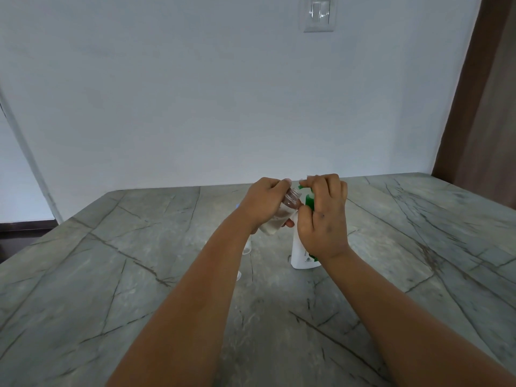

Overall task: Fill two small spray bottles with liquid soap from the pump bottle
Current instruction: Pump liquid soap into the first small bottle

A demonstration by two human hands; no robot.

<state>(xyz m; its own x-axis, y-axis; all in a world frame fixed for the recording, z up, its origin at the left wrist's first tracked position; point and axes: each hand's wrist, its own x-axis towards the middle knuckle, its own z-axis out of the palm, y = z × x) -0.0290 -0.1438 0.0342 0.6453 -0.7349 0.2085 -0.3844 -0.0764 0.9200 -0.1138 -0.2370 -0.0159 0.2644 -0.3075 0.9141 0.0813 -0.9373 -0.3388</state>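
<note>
Nearest the viewer, two bare forearms reach out over the grey veined tabletop (111, 275) toward the pump bottle (300, 255), which stands upright on the stone a little past the middle and serves as the fixed mark here. Just left of the pump bottle and slightly nearer, small clear pieces (247, 248) show at the edge of the left forearm; they may be caps or the second spray bottle, but most of them is hidden and I cannot tell which. Above those, up against the pump bottle's left side, the left hand (265, 202) is curled round a small clear spray bottle (279, 216), held tilted with its open threaded mouth pointing up and right toward the green pump spout (301, 187). Pale liquid appears to lie in the lower part of this bottle, so filling seems to be under way rather than finished. The right hand (325, 216) sits over the top of the pump bottle, fingers bent round the green pump head as if to press it; its palm hides most of the head and neck. Judging from this, one bottle is partly filled and uncapped, more pumping is needed, then capping, and the second bottle looks not yet dealt with. Beyond the pump bottle the tabletop runs to a plain white wall with a switch plate (319, 15) high up.
</note>
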